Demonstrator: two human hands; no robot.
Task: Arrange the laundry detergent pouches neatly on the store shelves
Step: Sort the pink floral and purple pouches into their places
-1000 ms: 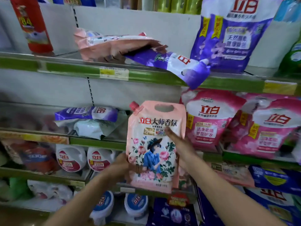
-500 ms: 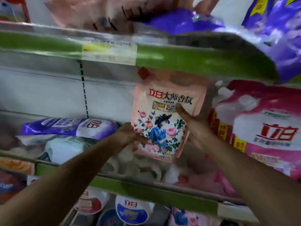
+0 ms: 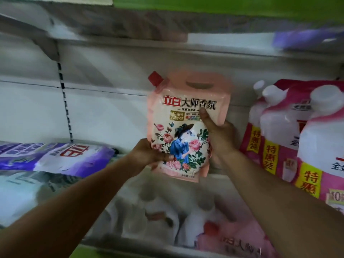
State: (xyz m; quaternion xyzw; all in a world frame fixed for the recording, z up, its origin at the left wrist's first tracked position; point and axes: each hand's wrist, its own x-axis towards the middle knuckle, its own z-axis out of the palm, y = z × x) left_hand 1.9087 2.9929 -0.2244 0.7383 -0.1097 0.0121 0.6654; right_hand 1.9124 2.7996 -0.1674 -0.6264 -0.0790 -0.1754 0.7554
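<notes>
I hold the pink floral pouch [image 3: 183, 127] upright in the gap of the middle shelf [image 3: 219, 178], between the flat purple pouches [image 3: 55, 155] on my left and the standing magenta pouches [image 3: 290, 138] on my right, its base seemingly just above the shelf floor. My left hand [image 3: 149, 153] grips the lower left corner; my right hand [image 3: 219, 135] clasps the right edge, thumb pressed on the front panel. I judge it a liquid-filled film bag: fairly heavy, soft, sagging at the belly, slick on the surface. The stiff points look like the red cap [image 3: 155, 78], the handle cutout and the bottom seam, so I would support the base and steady the top.
</notes>
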